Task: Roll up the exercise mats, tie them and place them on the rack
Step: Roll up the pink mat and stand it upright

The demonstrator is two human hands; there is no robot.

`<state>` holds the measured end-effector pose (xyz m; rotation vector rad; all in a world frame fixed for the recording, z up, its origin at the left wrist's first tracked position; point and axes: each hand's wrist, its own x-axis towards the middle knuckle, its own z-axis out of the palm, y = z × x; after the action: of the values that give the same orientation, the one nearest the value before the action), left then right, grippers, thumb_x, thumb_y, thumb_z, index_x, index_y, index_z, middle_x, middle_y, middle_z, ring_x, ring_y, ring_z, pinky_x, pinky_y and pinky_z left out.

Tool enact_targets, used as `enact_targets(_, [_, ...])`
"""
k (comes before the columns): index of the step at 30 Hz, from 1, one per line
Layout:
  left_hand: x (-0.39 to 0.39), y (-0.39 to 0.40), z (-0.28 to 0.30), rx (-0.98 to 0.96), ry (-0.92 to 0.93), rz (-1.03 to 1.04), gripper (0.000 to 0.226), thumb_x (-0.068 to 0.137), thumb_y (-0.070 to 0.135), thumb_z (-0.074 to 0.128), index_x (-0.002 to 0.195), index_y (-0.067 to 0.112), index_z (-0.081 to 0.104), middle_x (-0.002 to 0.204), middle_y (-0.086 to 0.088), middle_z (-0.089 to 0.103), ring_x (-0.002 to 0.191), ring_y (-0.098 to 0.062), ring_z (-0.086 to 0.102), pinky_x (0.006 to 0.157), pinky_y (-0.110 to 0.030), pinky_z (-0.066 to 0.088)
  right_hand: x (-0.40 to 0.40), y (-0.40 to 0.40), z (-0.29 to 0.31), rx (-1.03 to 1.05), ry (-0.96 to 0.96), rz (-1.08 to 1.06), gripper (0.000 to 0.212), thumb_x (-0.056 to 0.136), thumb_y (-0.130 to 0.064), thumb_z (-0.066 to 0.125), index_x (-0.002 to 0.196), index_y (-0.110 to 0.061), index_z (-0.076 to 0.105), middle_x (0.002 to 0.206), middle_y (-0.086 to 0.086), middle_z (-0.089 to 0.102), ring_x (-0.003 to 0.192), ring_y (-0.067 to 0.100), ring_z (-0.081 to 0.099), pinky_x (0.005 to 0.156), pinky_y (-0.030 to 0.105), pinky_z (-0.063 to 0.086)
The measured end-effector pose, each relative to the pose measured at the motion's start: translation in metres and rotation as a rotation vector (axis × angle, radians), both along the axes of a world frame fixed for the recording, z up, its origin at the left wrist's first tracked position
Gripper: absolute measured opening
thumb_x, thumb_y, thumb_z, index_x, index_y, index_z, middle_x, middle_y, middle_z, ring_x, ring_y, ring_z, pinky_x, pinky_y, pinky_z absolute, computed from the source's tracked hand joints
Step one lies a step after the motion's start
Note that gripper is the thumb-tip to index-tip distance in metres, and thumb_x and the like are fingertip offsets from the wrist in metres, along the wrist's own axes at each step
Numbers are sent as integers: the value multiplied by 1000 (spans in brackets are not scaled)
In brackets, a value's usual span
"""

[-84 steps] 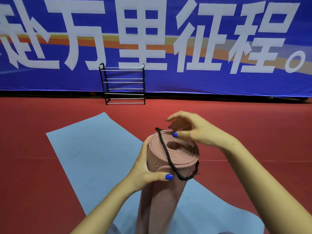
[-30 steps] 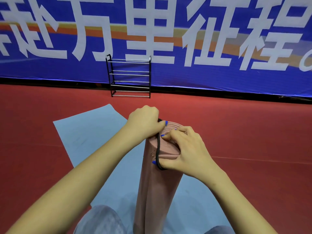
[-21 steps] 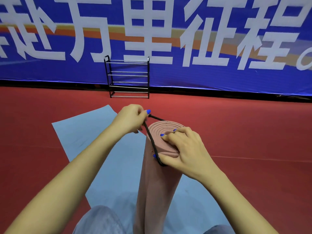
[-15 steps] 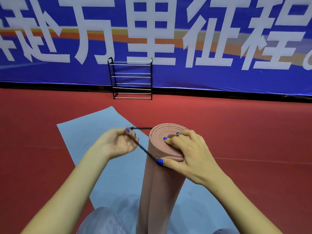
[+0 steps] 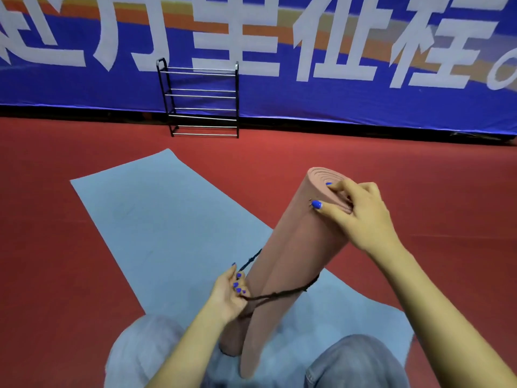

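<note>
Two grips share the tilted pink rolled mat [image 5: 288, 261] over the blue mat [image 5: 156, 219]: my right hand [image 5: 361, 217] curls over its top, my left hand [image 5: 229, 295] pinches the black cord [image 5: 279, 295] looped low, which could slip off if I slacken.

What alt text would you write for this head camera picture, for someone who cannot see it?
A person's left hand pulls a black cord looped round the lower part of a rolled pink mat, while the right hand grips its top end. A blue mat lies flat on the red floor; a metal rack stands beyond.
</note>
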<state>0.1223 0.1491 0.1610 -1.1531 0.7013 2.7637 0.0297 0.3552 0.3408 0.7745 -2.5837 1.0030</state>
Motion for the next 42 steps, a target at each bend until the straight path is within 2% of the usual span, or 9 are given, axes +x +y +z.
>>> enact_targets(3, [12, 37, 26, -19, 175, -40, 38, 91, 32, 55, 62, 6, 55, 48, -3, 38, 39, -18, 40, 64, -34, 51, -12, 6, -5, 7, -46, -149, 39, 81, -54, 64, 102, -22, 59, 82, -26, 44, 109, 21, 42, 89, 43, 42])
enact_targets(6, [26, 92, 29, -76, 363, -301, 14, 84, 16, 60, 74, 6, 55, 69, -15, 63, 80, -28, 69, 87, -43, 51, -15, -6, -3, 73, -54, -246, 42, 82, -60, 56, 101, -23, 55, 91, -10, 55, 108, 26, 42, 84, 46, 42])
enact_targets(9, [18, 129, 12, -192, 434, -476, 13, 90, 3, 60, 87, 11, 50, 102, -12, 70, 111, -17, 63, 99, -44, 46, -11, -27, 1, 140, -23, -274, 45, 84, -63, 50, 100, -22, 51, 103, -2, 61, 105, 27, 40, 82, 46, 41])
enact_targets(17, [29, 73, -64, -737, -7, -519, 22, 93, 8, 57, 78, 17, 44, 76, 0, 50, 75, -10, 52, 68, -32, 47, -9, -53, 4, 191, -4, -286, 45, 85, -61, 48, 106, -22, 50, 105, 4, 60, 110, 28, 39, 86, 47, 39])
enact_targets(23, [22, 1, -24, -172, 17, 214, 24, 83, 16, 41, 59, 12, 41, 47, -3, 41, 51, -22, 56, 51, -28, 33, -12, -32, -1, 53, 3, -263, 42, 78, -62, 58, 98, -25, 55, 88, -8, 56, 100, 25, 43, 83, 43, 40])
enact_targets(28, [-23, -33, 14, -2, 57, 230, 9, 81, 15, 49, 75, 8, 52, 57, -1, 58, 69, -18, 56, 52, -20, 49, 3, -27, -4, -10, 58, -185, 43, 74, -61, 64, 96, -24, 61, 95, -11, 64, 95, 22, 45, 84, 44, 41])
enact_targets(34, [-23, -49, 10, -79, 142, 109, 26, 98, 20, 43, 112, 8, 61, 105, -8, 71, 104, -31, 61, 80, -44, 53, 12, -21, -9, -51, 89, -221, 43, 70, -61, 64, 93, -25, 61, 93, -14, 64, 94, 21, 45, 86, 43, 40])
enact_targets(38, [-17, -55, 33, -464, 114, -3, 25, 100, 21, 43, 117, 18, 61, 112, -5, 66, 103, -27, 60, 82, -42, 52, 9, -14, -12, -67, 73, -274, 39, 73, -59, 64, 93, -25, 60, 95, -14, 64, 95, 21, 44, 87, 42, 39])
enact_targets(42, [3, -14, 61, -826, 108, -284, 23, 97, 23, 50, 101, 8, 67, 96, -9, 70, 75, -21, 65, 66, -32, 53, 6, -15, -11, -37, 54, -302, 41, 75, -60, 61, 98, -26, 59, 96, -13, 62, 98, 20, 43, 89, 39, 36])
